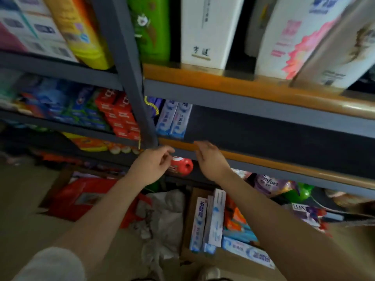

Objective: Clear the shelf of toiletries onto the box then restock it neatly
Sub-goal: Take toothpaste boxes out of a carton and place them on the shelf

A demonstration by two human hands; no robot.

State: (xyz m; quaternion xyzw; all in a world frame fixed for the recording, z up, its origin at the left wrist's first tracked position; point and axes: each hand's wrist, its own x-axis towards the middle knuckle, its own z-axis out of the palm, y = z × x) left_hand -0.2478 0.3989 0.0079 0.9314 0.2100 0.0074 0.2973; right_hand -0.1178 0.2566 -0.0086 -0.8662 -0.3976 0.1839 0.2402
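Directly ahead, two bare hands reach toward a metal shelf with grey steel rails and an orange wooden front edge. The left hand hangs just before that front edge near the grey upright post, its grip loosely curled and grasping nothing. The right hand hovers just beside it, fingers relaxed and released, also holding nothing; it is blurred.

At the shelf's left end, touching the post side, two pale blue toothpaste cartons stand on end, flat-sided and glossy. The rest of the dark shelf board runs bare to the right edge.

Below, on the floor, a brown cardboard box carries more toothpaste cartons, long rectangular packs in white and blue, some upright along the box's left edge, some lying flat near its front corner, with orange packs behind them.

On the shelf above stand tall smooth bottles, one green, one white, and one white with a pink flower print. In the bay left of the post, red cartons are stacked. A crumpled white plastic bag lies on the floor beside the box.
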